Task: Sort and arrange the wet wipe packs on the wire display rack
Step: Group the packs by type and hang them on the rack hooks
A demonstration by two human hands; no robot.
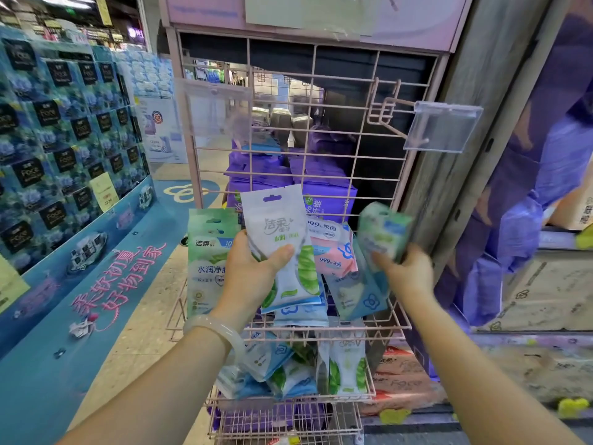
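The left hand [253,271] curls its fingers round a white leaf-printed wipe pack [282,248], thumb on its front. The right hand [406,271] grips a blurred green pack [383,231]. Both are held over the pink wire rack's upper basket [369,337], which holds pink and blue packs; the lower basket [288,396] holds more.
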